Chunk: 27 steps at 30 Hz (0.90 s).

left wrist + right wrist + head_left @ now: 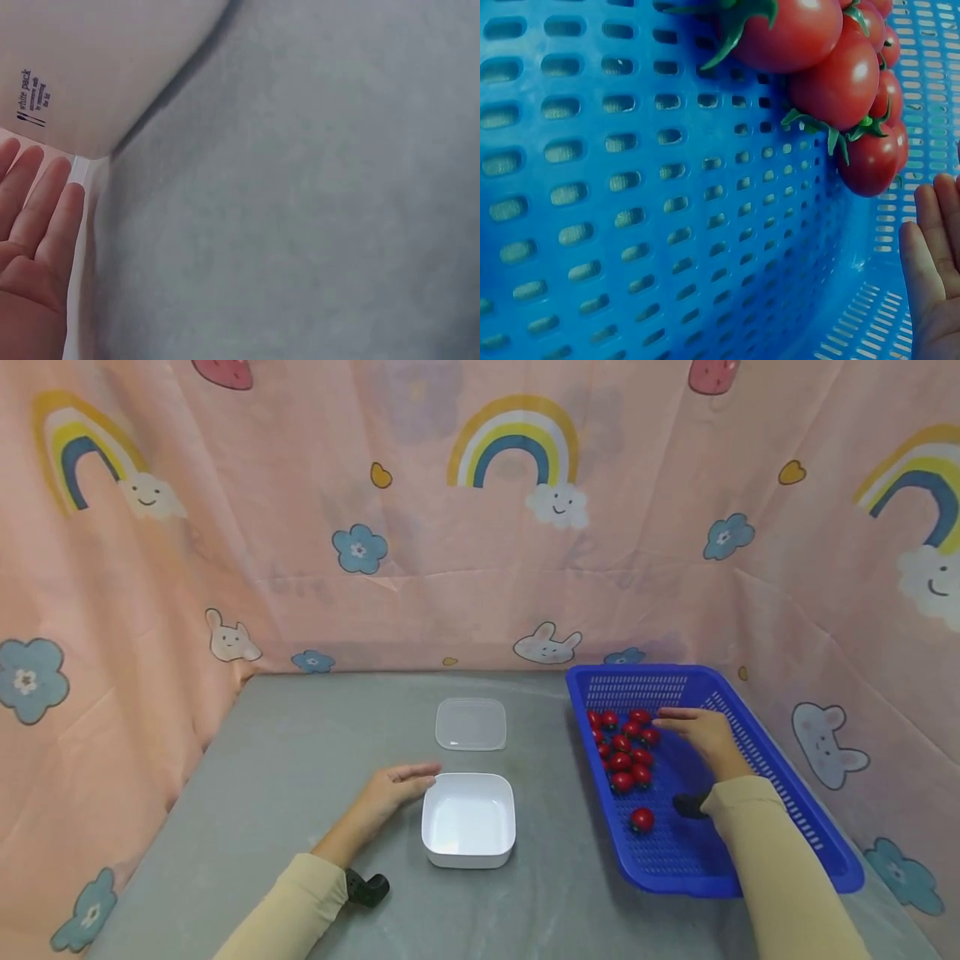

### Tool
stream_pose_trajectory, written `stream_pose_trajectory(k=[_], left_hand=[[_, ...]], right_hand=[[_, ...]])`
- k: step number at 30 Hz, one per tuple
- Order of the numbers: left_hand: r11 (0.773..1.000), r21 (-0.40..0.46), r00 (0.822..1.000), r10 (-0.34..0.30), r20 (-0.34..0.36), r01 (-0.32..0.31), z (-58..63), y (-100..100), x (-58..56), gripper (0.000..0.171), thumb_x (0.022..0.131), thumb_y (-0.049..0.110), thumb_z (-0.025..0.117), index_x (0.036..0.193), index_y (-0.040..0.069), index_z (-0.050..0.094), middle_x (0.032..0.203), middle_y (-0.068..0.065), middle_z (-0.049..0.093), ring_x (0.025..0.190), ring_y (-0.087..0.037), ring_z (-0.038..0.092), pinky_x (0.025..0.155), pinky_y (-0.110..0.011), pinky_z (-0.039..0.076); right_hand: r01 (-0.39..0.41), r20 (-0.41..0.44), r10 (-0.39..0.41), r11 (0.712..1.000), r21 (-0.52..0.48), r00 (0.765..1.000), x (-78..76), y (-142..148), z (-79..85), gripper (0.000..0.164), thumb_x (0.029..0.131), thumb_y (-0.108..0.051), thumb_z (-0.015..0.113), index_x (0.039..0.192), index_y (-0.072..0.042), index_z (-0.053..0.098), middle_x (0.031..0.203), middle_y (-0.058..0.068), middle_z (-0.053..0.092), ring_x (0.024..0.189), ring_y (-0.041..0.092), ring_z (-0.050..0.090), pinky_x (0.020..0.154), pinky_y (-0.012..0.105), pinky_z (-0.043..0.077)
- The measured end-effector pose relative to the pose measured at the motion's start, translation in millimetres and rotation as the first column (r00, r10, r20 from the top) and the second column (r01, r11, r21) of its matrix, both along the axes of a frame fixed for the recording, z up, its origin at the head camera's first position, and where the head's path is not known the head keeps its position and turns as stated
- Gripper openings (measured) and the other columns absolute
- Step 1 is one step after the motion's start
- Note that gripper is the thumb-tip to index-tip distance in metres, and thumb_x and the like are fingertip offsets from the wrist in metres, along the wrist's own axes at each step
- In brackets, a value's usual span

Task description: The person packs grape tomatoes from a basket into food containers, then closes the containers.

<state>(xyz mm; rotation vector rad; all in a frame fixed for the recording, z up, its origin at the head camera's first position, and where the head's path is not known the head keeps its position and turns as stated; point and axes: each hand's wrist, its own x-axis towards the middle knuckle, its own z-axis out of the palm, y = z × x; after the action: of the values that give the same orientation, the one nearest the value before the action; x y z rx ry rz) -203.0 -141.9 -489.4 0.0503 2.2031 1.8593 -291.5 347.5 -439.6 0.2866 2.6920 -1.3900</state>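
Observation:
A white square box [468, 818] stands open on the table, with nothing inside. My left hand [393, 787] is at its upper left corner, fingers extended; in the left wrist view the fingers [56, 206] lie near the box wall [82, 67], which bears printed lettering. Whether they touch it I cannot tell. Inside the blue basket [787, 785] my right hand [701, 733] reaches over the far part, fingers straight, close to the cherry tomatoes [621, 762]. In the right wrist view its fingers [922, 255] are beside the tomatoes [836, 82], holding none.
A clear flat lid [471, 724] lies behind the white box. One cherry tomato [642, 820] sits apart from the cluster, nearer the basket's front. A patterned pink curtain [480, 593] hangs along the table's back and sides.

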Motion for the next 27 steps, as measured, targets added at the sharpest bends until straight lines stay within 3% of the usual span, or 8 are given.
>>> stream_pose_trajectory(k=[7, 10, 14, 18, 20, 23, 25, 27], left_hand=[[0.998, 0.062, 1.000, -0.008, 0.025, 0.007, -2.8, 1, -1.4, 0.042, 0.094, 0.023, 0.068, 0.130, 0.001, 0.064, 0.135, -0.013, 0.064, 0.123, -0.014, 0.061, 0.103, -0.029, 0.050], [0.996, 0.085, 0.999, -0.008, 0.032, 0.006, -3.5, 1, -1.2, 0.044, 0.094, 0.021, 0.068, 0.131, -0.003, 0.062, 0.136, -0.016, 0.062, 0.117, -0.011, 0.064, 0.098, -0.026, 0.053], [0.995, 0.102, 0.999, -0.021, 0.036, 0.017, -4.2, 2, 0.0, 0.045, 0.094, 0.021, 0.067, 0.131, -0.004, 0.061, 0.136, -0.016, 0.062, 0.109, -0.003, 0.064, 0.095, -0.023, 0.053], [0.992, 0.127, 0.998, -0.033, 0.045, 0.027, -5.4, 3, 0.7, 0.046, 0.095, 0.021, 0.066, 0.132, -0.005, 0.060, 0.137, -0.016, 0.061, 0.107, -0.001, 0.064, 0.096, -0.023, 0.052], [0.991, 0.131, 0.998, -0.028, 0.048, 0.021, -6.5, 4, 0.9, 0.046, 0.095, 0.021, 0.066, 0.132, -0.004, 0.060, 0.138, -0.016, 0.061, 0.109, -0.003, 0.064, 0.097, -0.025, 0.052], [0.992, 0.129, 0.999, -0.021, 0.051, 0.014, -7.9, 4, 1.5, 0.046, 0.094, 0.023, 0.066, 0.132, -0.003, 0.061, 0.138, -0.016, 0.061, 0.113, -0.006, 0.064, 0.100, -0.028, 0.052], [0.992, 0.125, 0.999, -0.014, 0.048, 0.008, -9.6, 5, 1.4, 0.046, 0.094, 0.023, 0.067, 0.131, -0.004, 0.062, 0.137, -0.017, 0.061, 0.114, -0.007, 0.064, 0.100, -0.029, 0.052], [0.992, 0.124, 0.999, -0.003, 0.049, -0.003, -10.8, 6, 1.5, 0.045, 0.094, 0.023, 0.067, 0.130, -0.004, 0.062, 0.136, -0.016, 0.062, 0.113, -0.008, 0.065, 0.100, -0.029, 0.052]], right_hand=[[0.032, 0.011, -0.031, 0.999, -0.039, 0.999, 0.2, 3, -0.9, 0.061, 0.096, -0.031, 0.066, 0.140, 0.009, 0.050, 0.143, 0.025, 0.050, 0.137, 0.042, 0.044, 0.112, 0.052, 0.039], [0.039, 0.015, -0.039, 0.999, -0.037, 0.999, 0.4, 3, -1.7, 0.062, 0.095, -0.032, 0.068, 0.139, 0.008, 0.051, 0.140, 0.020, 0.056, 0.132, 0.036, 0.052, 0.111, 0.049, 0.041], [0.029, 0.014, -0.028, 0.999, -0.028, 0.999, 0.1, 6, -2.7, 0.063, 0.093, -0.033, 0.070, 0.138, 0.007, 0.053, 0.128, 0.009, 0.068, 0.102, 0.009, 0.065, 0.110, 0.048, 0.043], [0.021, 0.008, -0.020, 0.999, -0.040, 1.000, -0.8, 7, -4.4, 0.062, 0.093, -0.030, 0.071, 0.138, 0.007, 0.053, 0.111, -0.009, 0.072, 0.084, -0.014, 0.051, 0.109, 0.047, 0.043], [0.021, 0.011, -0.020, 0.999, -0.044, 1.000, -1.5, 5, -5.6, 0.061, 0.092, -0.030, 0.071, 0.138, 0.008, 0.053, 0.113, -0.006, 0.073, 0.090, -0.009, 0.057, 0.109, 0.047, 0.044], [0.028, 0.027, -0.027, 0.999, -0.042, 0.999, -2.2, 3, -7.7, 0.061, 0.093, -0.029, 0.070, 0.138, 0.008, 0.052, 0.131, 0.012, 0.066, 0.113, 0.017, 0.064, 0.110, 0.047, 0.043], [0.042, 0.039, -0.040, 0.998, -0.053, 0.998, -3.1, 3, -9.5, 0.062, 0.093, -0.029, 0.069, 0.139, 0.008, 0.050, 0.140, 0.021, 0.055, 0.129, 0.035, 0.054, 0.111, 0.048, 0.042], [0.050, 0.068, -0.045, 0.996, -0.072, 0.997, -3.5, 3, -10.9, 0.064, 0.094, -0.029, 0.068, 0.142, 0.008, 0.047, 0.146, 0.025, 0.047, 0.138, 0.040, 0.043, 0.114, 0.051, 0.038]])
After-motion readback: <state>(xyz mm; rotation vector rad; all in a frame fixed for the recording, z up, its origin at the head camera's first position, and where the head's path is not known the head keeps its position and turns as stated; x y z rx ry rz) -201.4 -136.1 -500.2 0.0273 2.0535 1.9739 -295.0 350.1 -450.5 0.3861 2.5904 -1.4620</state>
